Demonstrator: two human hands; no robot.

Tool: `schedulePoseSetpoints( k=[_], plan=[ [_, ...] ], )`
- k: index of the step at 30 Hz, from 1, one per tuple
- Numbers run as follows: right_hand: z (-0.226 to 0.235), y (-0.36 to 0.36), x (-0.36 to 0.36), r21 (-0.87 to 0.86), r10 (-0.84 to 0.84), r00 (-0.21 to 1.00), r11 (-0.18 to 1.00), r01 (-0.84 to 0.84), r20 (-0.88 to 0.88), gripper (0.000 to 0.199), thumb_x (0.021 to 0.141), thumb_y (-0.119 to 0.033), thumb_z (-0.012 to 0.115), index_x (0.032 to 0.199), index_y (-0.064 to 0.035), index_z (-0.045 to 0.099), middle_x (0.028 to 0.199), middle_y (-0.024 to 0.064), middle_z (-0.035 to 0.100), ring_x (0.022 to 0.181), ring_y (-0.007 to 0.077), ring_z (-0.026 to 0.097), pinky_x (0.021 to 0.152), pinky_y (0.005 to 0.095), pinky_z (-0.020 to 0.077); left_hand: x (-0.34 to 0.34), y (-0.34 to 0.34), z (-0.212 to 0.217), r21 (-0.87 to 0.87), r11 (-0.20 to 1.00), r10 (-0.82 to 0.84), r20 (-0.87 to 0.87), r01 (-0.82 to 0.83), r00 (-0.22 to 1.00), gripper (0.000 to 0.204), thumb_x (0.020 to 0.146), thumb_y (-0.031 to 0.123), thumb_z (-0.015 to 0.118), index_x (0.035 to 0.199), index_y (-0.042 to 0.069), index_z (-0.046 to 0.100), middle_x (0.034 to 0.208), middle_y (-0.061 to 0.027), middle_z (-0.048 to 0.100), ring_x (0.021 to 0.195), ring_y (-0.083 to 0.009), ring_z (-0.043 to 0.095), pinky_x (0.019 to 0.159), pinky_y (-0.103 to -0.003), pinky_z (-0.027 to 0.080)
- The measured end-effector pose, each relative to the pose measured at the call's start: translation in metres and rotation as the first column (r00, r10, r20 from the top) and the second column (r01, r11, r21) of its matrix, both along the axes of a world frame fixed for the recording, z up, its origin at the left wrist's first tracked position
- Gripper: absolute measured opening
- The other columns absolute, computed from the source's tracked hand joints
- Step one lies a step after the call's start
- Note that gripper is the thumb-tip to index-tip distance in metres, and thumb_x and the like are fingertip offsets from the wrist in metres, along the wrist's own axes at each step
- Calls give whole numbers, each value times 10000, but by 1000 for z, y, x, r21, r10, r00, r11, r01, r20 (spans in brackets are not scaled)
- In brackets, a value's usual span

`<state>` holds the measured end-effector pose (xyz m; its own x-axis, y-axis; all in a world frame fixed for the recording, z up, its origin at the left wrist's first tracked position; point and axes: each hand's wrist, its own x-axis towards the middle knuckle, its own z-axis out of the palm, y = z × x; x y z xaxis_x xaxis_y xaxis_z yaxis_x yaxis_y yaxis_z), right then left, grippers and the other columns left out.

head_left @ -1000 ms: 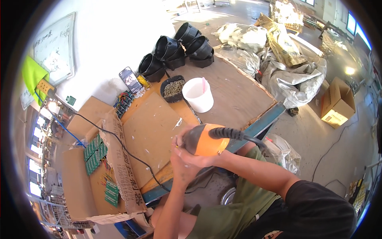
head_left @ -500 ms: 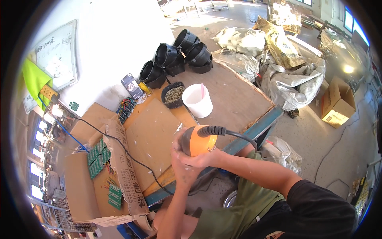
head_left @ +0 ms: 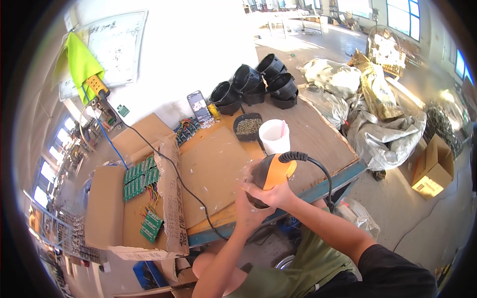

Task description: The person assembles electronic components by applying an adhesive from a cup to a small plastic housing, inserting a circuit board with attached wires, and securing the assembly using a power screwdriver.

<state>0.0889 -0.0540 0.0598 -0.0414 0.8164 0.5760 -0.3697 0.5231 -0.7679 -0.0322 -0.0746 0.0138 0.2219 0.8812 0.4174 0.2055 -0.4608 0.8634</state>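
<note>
Head view, first observer: Where does the orange-and-black power tool sit relative to the fingers?

Second observer: Between left hand and right hand, casing inside the curled fingers. Held up near the front edge of the surface; white bucket just beyond it in the picture.

First observer: Fingers, how far open?

Second observer: Both sets bent round the casing, gripping; spread only as wide as the body. Right-hand fingers cross its near, dark side; left-hand fingers partly hidden.

First observer: Heading and long axis?

Second observer: Axis slants, upper right to lower left. Ribbed cord sleeve leaves the upper-right end; black cord arcs right, then down. Opposite end, dark, aims lower left, into the hands. Tip covered; exact tilt cannot be read.
</note>
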Motion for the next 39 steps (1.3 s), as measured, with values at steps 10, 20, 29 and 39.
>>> schedulePoseSetpoints(
  k=[10,20,29,39],
  plan=[
    [20,-22,30,-60,62,996,996,-66,-65,304,841,33,708,1105,-19,568,831,22,630,738,99,617,658,259,500,3,-15,20,-109,994,-5,-32,1,999,931,559,174,922,1319,18,406,1224,-179,565,1111,-315,601,937,-408,489],
    [30,-37,43,-26,115,866,989,-147,-487,313,794,-71,627,1078,-26,504,633,57,493,511,166,475,524,333,426,-16,-20,46,103,995,48,-319,-15,947,888,547,223,899,1298,53,457,1149,-168,588,1080,-374,556,964,-435,457],
    [-13,24,87,-470,-278,720,879,-76,-636,276,926,-367,609,993,-102,570,920,53,598,840,196,587,784,344,485,-68,-33,37,199,940,214,297,-279,931,1081,556,155,944,1394,59,268,1351,-141,421,1230,-233,490,1040,-382,433],
    [-36,38,111,-852,-3,898,316,-417,-440,396,1011,-321,511,1152,46,564,997,141,654,929,234,633,819,342,583,-64,-45,52,336,883,196,369,-327,908,1104,572,181,949,1404,56,234,1348,-173,428,1215,-259,512,1045,-390,434]
  ],
)
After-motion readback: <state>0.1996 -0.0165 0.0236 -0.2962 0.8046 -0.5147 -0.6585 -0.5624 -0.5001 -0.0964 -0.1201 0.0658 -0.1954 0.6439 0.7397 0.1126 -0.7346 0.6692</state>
